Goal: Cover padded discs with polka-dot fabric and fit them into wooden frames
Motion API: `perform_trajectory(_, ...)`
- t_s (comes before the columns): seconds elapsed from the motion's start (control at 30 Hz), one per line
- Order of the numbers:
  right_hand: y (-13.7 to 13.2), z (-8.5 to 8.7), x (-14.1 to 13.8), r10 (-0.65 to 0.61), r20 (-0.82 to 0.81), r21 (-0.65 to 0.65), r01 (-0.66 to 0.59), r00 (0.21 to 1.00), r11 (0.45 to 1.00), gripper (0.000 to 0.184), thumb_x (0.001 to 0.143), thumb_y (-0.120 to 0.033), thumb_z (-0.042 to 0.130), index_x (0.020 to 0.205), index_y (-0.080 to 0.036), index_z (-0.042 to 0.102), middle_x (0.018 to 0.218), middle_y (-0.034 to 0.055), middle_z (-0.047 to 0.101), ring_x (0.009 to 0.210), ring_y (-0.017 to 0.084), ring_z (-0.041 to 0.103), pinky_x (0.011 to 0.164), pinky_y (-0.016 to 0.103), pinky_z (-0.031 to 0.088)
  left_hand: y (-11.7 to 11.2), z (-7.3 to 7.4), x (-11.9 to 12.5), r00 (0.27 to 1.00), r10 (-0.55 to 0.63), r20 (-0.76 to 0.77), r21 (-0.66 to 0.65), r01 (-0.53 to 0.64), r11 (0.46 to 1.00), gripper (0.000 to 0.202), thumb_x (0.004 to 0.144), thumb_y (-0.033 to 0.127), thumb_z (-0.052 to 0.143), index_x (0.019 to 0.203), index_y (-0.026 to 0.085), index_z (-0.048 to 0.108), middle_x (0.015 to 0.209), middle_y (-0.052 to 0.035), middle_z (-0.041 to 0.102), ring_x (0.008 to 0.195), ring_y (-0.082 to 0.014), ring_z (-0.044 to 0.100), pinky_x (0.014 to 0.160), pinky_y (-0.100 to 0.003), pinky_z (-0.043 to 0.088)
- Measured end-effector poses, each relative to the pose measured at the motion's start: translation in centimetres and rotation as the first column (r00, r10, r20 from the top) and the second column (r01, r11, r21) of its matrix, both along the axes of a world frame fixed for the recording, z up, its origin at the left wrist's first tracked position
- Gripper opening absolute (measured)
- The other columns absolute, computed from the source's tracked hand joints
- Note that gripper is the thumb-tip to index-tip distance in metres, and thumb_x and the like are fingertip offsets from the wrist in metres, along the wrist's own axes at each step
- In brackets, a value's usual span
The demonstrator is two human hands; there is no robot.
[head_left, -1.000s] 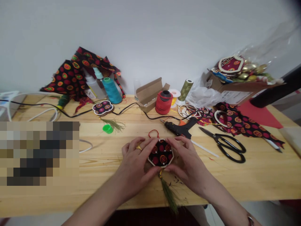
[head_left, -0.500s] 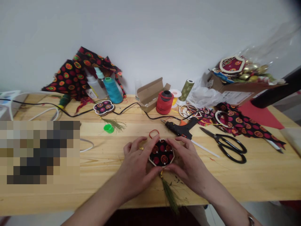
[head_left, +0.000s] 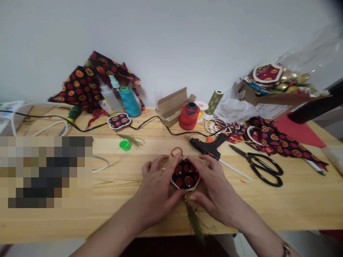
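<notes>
An octagonal ornament (head_left: 184, 176) of dark patterned fabric in a pale frame lies flat on the table, with small white beads on its face. A red cord loop (head_left: 176, 151) sticks out at its top, and a green tassel (head_left: 195, 221) hangs from its bottom edge. My left hand (head_left: 158, 180) grips its left side, thumb at the lower edge and fingers at the top. On the right side, my right hand (head_left: 214, 182) has its fingers over the upper edge and its thumb near the bottom. The undersides of both hands are hidden.
A black glue gun (head_left: 207, 147) and black scissors (head_left: 258, 164) lie right of centre. Behind stand a red thread spool (head_left: 187, 117), an open cardboard box (head_left: 171, 107) and a blue thread cone (head_left: 130, 102). A flower-shaped ornament (head_left: 119, 121) and green cap (head_left: 124, 145) sit left.
My right fingers have slid further over the ornament's upper right, and the right thumb has shifted slightly lower. The whole view has moved a little; the ornament stays between my hands.
</notes>
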State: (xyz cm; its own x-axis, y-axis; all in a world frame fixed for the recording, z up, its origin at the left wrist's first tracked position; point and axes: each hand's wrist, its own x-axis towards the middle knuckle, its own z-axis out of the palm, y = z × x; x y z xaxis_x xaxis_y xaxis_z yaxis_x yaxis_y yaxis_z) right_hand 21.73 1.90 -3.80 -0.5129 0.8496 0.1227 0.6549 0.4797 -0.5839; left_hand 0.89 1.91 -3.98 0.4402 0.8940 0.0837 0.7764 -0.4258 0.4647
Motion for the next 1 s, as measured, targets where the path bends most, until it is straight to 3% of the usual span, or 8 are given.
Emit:
perform_trajectory(0.3, -0.1, -0.2, -0.1, -0.011, 0.007, 0.031, 0.011, 1.0, 0.999, 0.075, 0.087, -0.053, 0.057, 0.145, -0.015, 0.029, 0.139, 0.0139, 0.049, 0.128, 0.034, 0.03, 0.105, 0.053, 0.034, 0.1, -0.2, 0.1, 1.0, 0.012, 0.004, -0.012, -0.012, 1.0, 0.088, 0.084, 0.032, 0.062, 0.149, 0.025, 0.002, 0.146, -0.0059, 0.047, 0.129, -0.0305, 0.032, 0.1, -0.048, 0.02)
perform_trajectory(0.47, -0.1, -0.3, -0.1, -0.009, 0.011, 0.038, 0.009, 1.0, 0.999, 0.077, 0.087, -0.053, 0.058, 0.146, -0.014, 0.026, 0.142, 0.0137, 0.047, 0.13, 0.034, 0.028, 0.108, 0.055, 0.031, 0.2, -0.2, 0.1, 1.0, 0.009, 0.011, -0.004, -0.009, 1.0, 0.088, 0.085, 0.032, 0.061, 0.15, 0.026, 0.002, 0.147, -0.0061, 0.047, 0.13, -0.0312, 0.031, 0.101, -0.049, 0.019)
perform_trajectory(0.67, -0.4, -0.7, 0.5, -0.043, -0.087, 0.13, 0.054, 0.995, 0.99, 0.074, 0.089, -0.047, 0.057, 0.148, -0.02, 0.022, 0.153, 0.0129, 0.029, 0.138, 0.031, 0.024, 0.112, 0.056, 0.026, 0.1, -0.1, -0.1, 1.0, 0.012, 0.028, 0.008, -0.013, 1.0, 0.084, 0.085, 0.034, 0.061, 0.149, 0.028, 0.006, 0.147, -0.0042, 0.047, 0.129, -0.031, 0.032, 0.101, -0.049, 0.019)
perform_trajectory(0.8, -0.5, -1.1, 0.8, -0.129, -0.134, 0.146, 0.148, 0.983, 0.978, 0.072, 0.086, -0.041, 0.065, 0.145, -0.024, 0.027, 0.147, 0.0132, 0.038, 0.136, 0.031, 0.029, 0.11, 0.057, 0.029, 0.1, -0.1, -0.2, 0.999, 0.011, 0.035, 0.003, -0.011, 1.0, 0.084, 0.086, 0.036, 0.061, 0.149, 0.03, 0.006, 0.147, -0.0038, 0.047, 0.128, -0.0296, 0.034, 0.101, -0.048, 0.02)
perform_trajectory(1.0, -0.5, -0.9, 0.6, -0.165, -0.121, 0.015, 0.168, 0.979, 0.986, 0.074, 0.081, -0.033, 0.07, 0.143, -0.02, 0.031, 0.137, 0.0158, 0.045, 0.132, 0.032, 0.033, 0.107, 0.058, 0.034, 0.3, -0.2, -0.3, 0.999, 0.013, 0.035, -0.002, -0.013, 1.0, 0.084, 0.084, 0.038, 0.065, 0.148, 0.03, 0.012, 0.15, -0.0069, 0.043, 0.129, -0.0308, 0.036, 0.102, -0.052, 0.023)
